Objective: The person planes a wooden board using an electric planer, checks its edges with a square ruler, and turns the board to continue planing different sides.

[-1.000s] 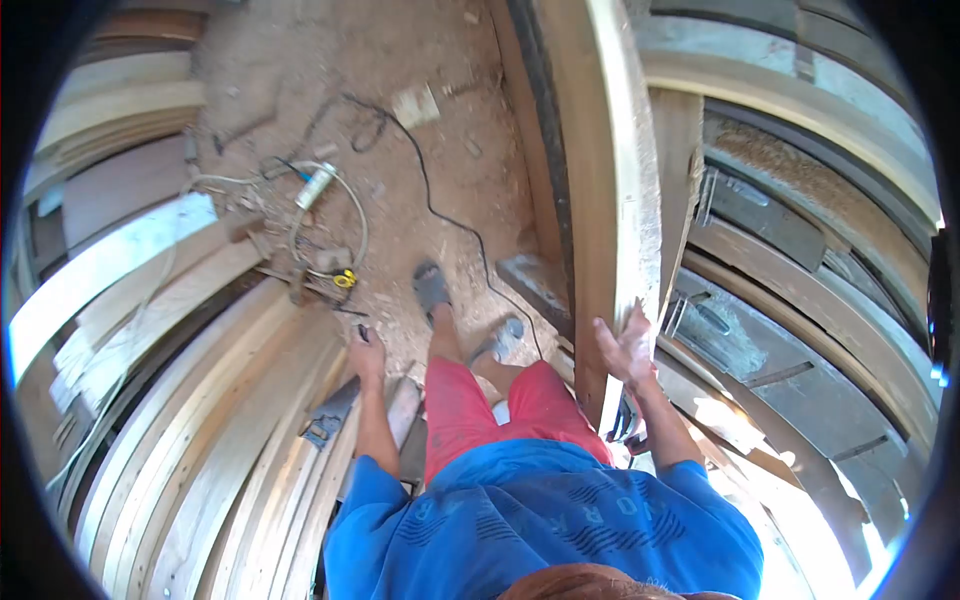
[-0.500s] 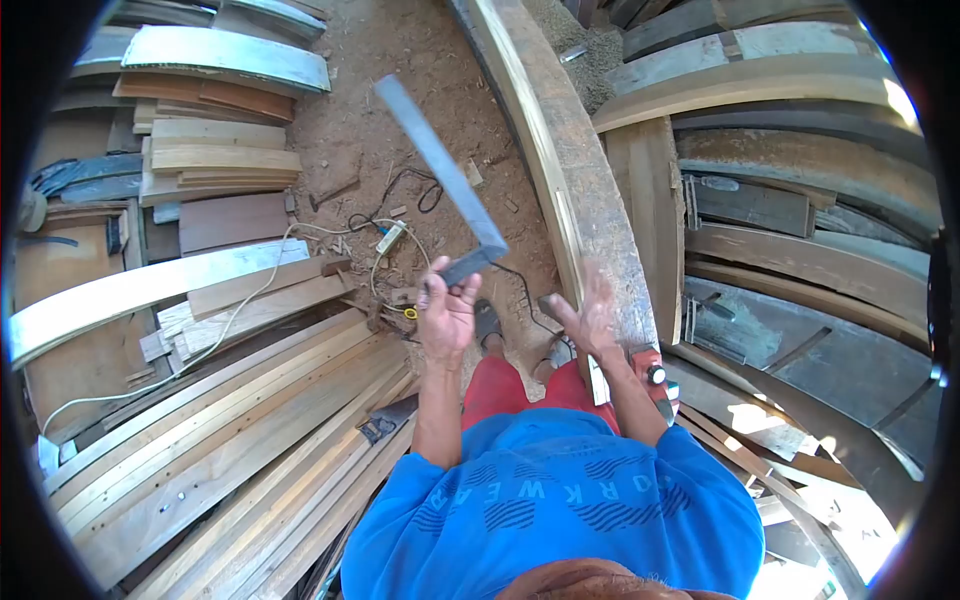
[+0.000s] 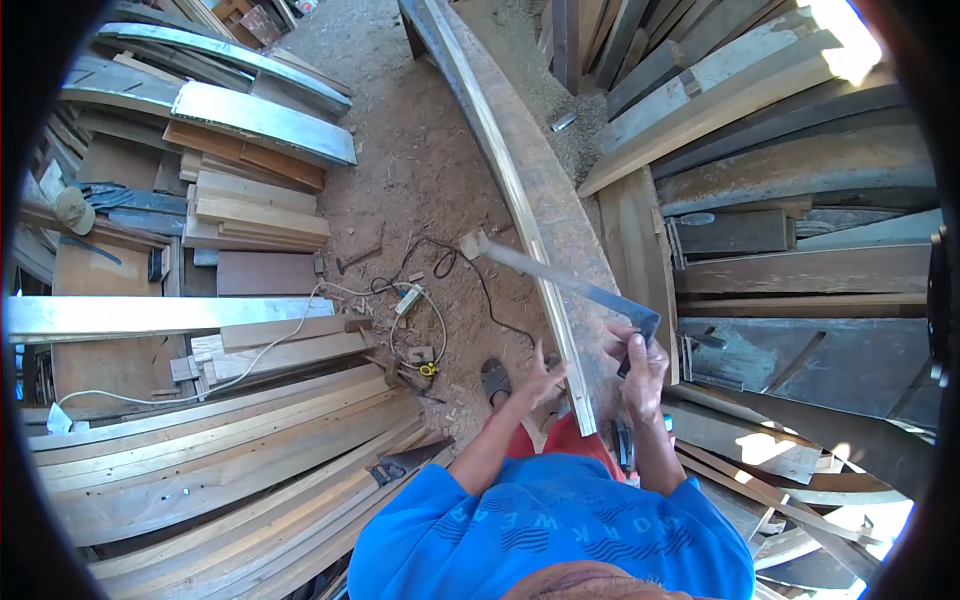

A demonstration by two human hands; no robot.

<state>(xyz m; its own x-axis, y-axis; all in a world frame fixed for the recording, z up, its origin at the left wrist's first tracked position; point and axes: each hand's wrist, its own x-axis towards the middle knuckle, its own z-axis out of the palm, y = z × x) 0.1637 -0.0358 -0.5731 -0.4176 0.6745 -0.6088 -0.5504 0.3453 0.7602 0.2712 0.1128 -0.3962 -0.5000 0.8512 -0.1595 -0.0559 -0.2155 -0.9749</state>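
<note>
My right hand is closed round the dark stock of a carpenter's square. The metal blade reaches up and left across a long pale wood strip, and is a little blurred by motion. This strip lies lengthwise along the left side of a worn workbench. At the strip's near left edge, my left hand has its fingers apart and holds nothing. A dark tool, partly hidden by my right forearm, sits at the near end of the bench.
Stacked boards and long planks fill the left side. A power strip with loose cords and a hammer lie on the sawdust-covered floor. More timber is piled to the right of the bench.
The square has passed from my left hand to my right and swung over the bench. My left hand has moved right to the strip, its fingers now apart. The view has shifted.
</note>
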